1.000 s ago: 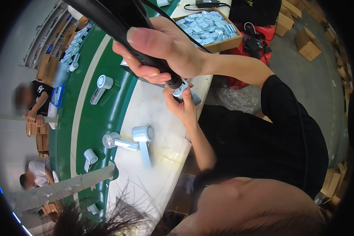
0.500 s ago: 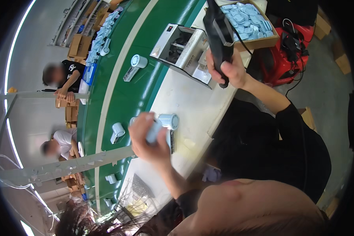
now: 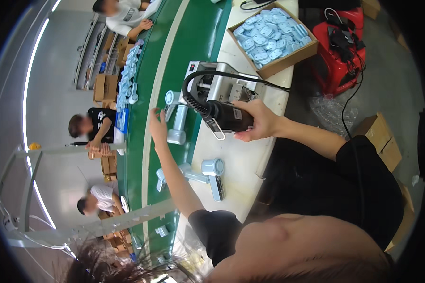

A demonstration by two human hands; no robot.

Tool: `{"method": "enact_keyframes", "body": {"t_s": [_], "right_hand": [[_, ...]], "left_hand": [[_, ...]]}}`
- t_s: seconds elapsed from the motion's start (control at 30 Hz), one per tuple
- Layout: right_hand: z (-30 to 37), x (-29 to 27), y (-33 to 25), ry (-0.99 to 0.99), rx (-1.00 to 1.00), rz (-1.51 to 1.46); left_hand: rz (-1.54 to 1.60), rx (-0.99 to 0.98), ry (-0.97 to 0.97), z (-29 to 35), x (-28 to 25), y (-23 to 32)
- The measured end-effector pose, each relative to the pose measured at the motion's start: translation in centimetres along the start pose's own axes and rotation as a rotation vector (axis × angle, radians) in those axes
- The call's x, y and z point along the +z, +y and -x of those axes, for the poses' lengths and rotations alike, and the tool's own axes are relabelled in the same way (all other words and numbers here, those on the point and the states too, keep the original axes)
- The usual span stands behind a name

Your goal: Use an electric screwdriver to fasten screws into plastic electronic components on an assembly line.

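My right hand (image 3: 262, 121) is wrapped round a black electric screwdriver (image 3: 229, 118), with a wire hanging loop and a thick cord at its end. It is in front of a silver screw feeder (image 3: 220, 81), which it partly covers. Over the green conveyor my left hand (image 3: 158, 126) is empty, its fingers apart. Just beside it lies a light-blue part with a round head and long handle (image 3: 178, 123). Another similar light-blue part (image 3: 172, 97) lies close behind. On the white bench, a light-blue part with a drum-shaped head (image 3: 213, 167) lies near several more at the conveyor's edge.
A cardboard box (image 3: 281, 63) full of light-blue shells sits on the bench at the far end. Red stools (image 3: 333, 61) hold black cords. A metal frame bar (image 3: 146, 212) crosses the conveyor (image 3: 148, 155). Other people work along its far side.
My left hand has moved out over the conveyor and let go of the light-blue part it held. My right hand has tilted the screwdriver from upright to roughly level. The view has shifted.
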State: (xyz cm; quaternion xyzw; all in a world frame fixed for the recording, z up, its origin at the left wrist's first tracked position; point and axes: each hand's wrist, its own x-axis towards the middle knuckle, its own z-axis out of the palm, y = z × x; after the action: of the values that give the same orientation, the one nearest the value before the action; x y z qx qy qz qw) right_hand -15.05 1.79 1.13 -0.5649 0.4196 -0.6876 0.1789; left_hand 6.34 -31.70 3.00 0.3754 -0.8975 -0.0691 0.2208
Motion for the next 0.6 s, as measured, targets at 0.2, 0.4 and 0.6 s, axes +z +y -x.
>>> {"method": "enact_keyframes", "body": {"t_s": [0.2,0.4,0.6], "right_hand": [[-0.8,0.5,0.5,0.042,0.049,-0.019],[-0.4,-0.4,0.4,0.111,0.133,-0.129],[-0.9,0.2,0.5,0.111,0.067,-0.127]], "left_hand": [[-0.241,0.009,-0.116,0.3,3.5,-11.2],[-0.179,-0.070,-0.087,-0.2,0.8,-6.0],[0.548,-0.007,0.560,-0.1,-5.8,4.3]]}}
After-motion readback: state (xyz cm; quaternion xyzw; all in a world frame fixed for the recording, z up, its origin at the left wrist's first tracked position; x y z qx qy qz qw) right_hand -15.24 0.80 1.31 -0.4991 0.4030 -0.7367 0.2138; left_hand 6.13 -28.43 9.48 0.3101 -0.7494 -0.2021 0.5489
